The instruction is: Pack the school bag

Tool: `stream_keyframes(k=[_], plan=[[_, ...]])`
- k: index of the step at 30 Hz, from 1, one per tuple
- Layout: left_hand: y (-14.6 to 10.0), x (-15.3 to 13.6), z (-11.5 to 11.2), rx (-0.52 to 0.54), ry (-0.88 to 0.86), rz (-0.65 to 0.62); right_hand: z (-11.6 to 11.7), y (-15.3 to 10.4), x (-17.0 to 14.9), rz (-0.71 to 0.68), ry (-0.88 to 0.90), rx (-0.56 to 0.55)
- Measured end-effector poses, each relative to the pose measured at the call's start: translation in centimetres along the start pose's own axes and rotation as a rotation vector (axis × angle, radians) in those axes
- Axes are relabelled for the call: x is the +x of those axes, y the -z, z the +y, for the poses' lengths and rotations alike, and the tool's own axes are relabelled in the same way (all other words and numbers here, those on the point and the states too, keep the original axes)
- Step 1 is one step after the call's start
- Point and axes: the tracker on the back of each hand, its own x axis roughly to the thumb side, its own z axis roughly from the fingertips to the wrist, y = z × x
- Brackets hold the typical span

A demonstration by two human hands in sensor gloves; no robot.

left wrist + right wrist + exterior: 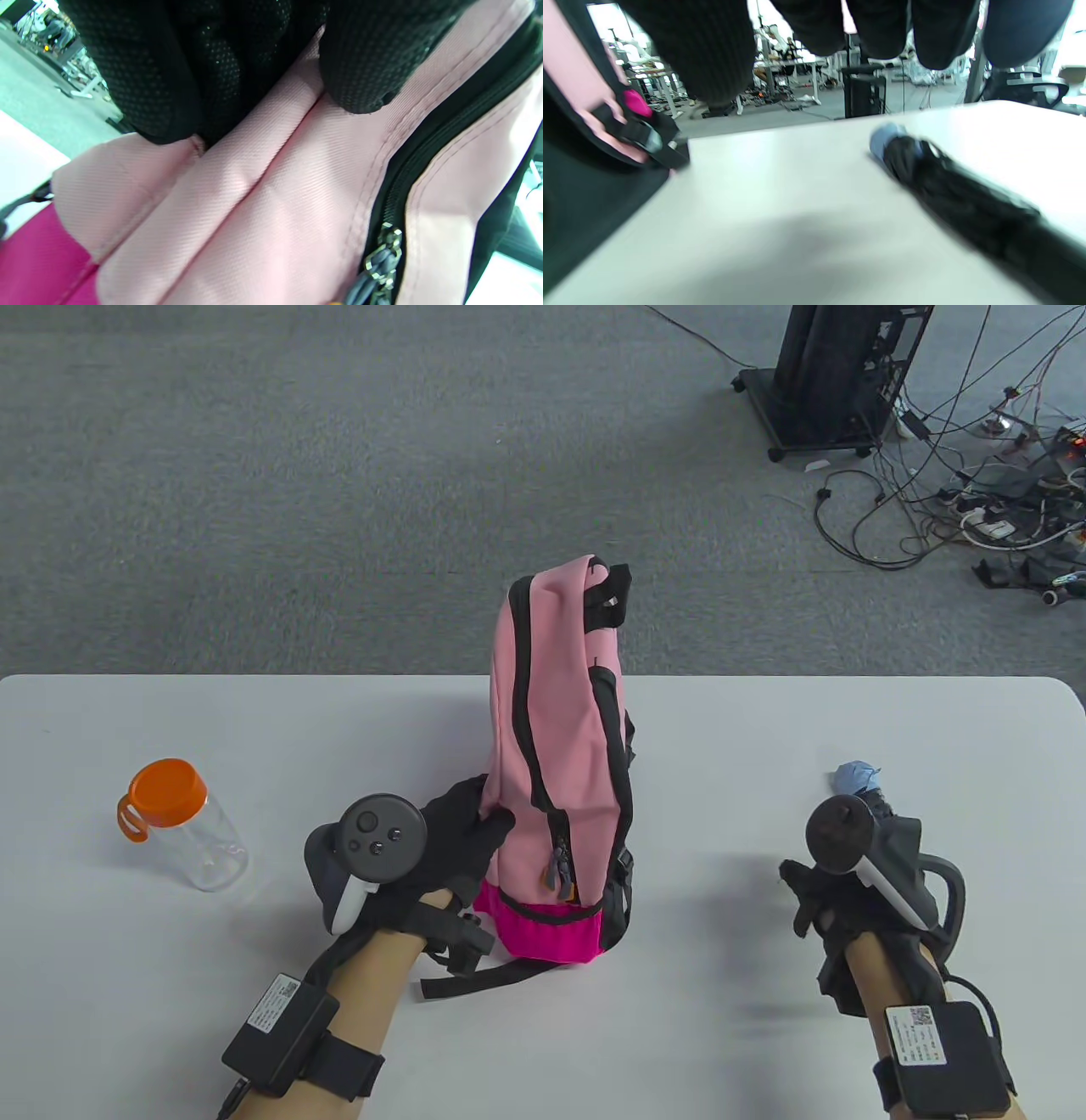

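A pink backpack [560, 712] with black trim and a magenta base stands upright at the table's middle. My left hand [485, 821] grips the fabric low on its left side. The left wrist view shows my gloved fingers [169, 84] pressed into the pink cloth [254, 203], which creases, beside the zipper pulls [379, 262]. My right hand [836, 865] hovers open and empty over a folded black umbrella [857, 779] with a blue tip. In the right wrist view the umbrella [967, 199] lies on the table below my fingers [878, 38]. The bag's edge [568, 84] is at the left.
A clear bottle [182, 827] with an orange lid stands at the table's left. A black strap [484, 980] from the bag trails on the table toward me. Beyond the table's far edge [764, 677] is grey carpet with a black stand and cables at the far right.
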Motion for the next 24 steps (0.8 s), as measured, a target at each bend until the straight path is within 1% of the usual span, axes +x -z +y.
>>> stream_keyframes(k=[1,2,5,6,8,11,12,13,14,15,16,17,18,19,20,21,22,24], plan=[[0.0,0.0,0.0,0.001,0.004,0.002,0.9,0.4,-0.8,0.001,0.031,-0.004],[0.1,-0.1,0.0,-0.005,-0.006,0.005,2.0,0.8,-2.1,0.064,0.051,-0.003],[0.2,-0.3,-0.1,-0.013,-0.031,0.014,4.0,1.4,-4.5,0.158,0.023,0.012],[0.2,-0.3,-0.1,-0.011,-0.033,0.013,4.8,1.7,-5.5,0.219,-0.001,0.032],[0.2,-0.3,-0.2,-0.010,-0.036,0.012,5.8,1.9,-6.8,0.335,-0.038,0.050],[0.1,-0.4,-0.2,-0.007,-0.045,0.008,7.2,2.0,-8.6,0.417,-0.045,0.016],[0.1,-0.4,-0.2,-0.007,-0.047,0.007,7.7,2.0,-9.1,0.451,-0.055,0.017],[0.1,-0.4,-0.2,-0.007,-0.047,0.006,8.4,2.1,-9.7,0.475,-0.056,0.046],[0.1,-0.4,-0.1,-0.008,-0.045,0.006,8.8,2.1,-9.9,0.487,-0.049,0.075],[0.2,-0.4,0.0,-0.016,-0.037,0.006,9.6,2.2,-10.4,0.507,-0.024,0.131],[0.2,-0.4,0.0,-0.022,-0.035,0.007,9.9,2.2,-10.5,0.514,-0.011,0.150],[0.2,-0.4,0.0,-0.026,-0.035,0.007,9.9,2.1,-10.4,0.509,0.000,0.127],[0.3,-0.4,0.0,-0.029,-0.035,0.008,9.7,2.1,-10.0,0.498,-0.044,0.026],[0.3,-0.4,0.0,-0.030,-0.033,0.009,9.6,2.1,-9.8,0.477,-0.099,-0.013],[0.3,-0.4,0.0,-0.030,-0.030,0.008,9.4,2.1,-9.5,0.452,-0.166,-0.018],[0.3,-0.4,0.0,-0.030,-0.030,0.009,9.4,2.2,-9.3,0.425,-0.172,-0.008],[0.3,-0.4,0.0,-0.028,-0.031,0.010,9.2,2.0,-9.2,0.429,-0.171,-0.016],[0.3,-0.4,-0.1,-0.026,-0.033,0.012,8.9,1.9,-9.1,0.426,-0.112,-0.039]])
